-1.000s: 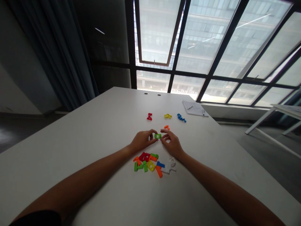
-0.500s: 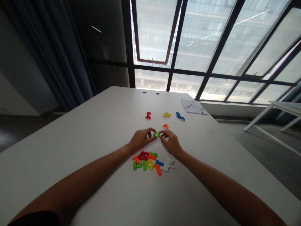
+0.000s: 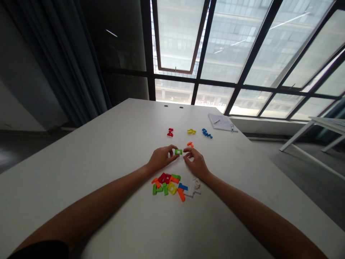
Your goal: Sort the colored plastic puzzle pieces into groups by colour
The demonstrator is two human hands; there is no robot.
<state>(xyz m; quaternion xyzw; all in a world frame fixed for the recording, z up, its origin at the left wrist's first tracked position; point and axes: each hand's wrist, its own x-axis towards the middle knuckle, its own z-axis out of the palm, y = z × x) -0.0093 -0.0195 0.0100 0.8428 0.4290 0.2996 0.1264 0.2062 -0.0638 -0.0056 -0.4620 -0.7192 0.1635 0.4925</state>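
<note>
My left hand [image 3: 161, 158] pinches a small green toy block [image 3: 178, 152] with a square hole, thumb below and fingers above. Just right of the block, my right hand [image 3: 196, 161] is curved with thumb and forefinger apart, a narrow gap between its tips and the block. An orange piece [image 3: 190, 144] lies on the table beyond my right fingers. Nearer to me is a loose pile of blocks: red [image 3: 165, 178], green [image 3: 165, 189], yellow [image 3: 171, 188], blue [image 3: 183, 186], orange [image 3: 181, 195] and white [image 3: 189, 190].
Farther back on the white table [image 3: 121, 133] lie red pieces [image 3: 170, 132], yellow pieces [image 3: 191, 131] and blue pieces [image 3: 207, 133]. Papers [image 3: 222, 122] with pens are near the right edge. A second table [image 3: 326, 122] stands to the right, windows behind.
My right fingers have come off the green block and are now slightly apart from it. The block, in my left hand, has shifted a little left and up.
</note>
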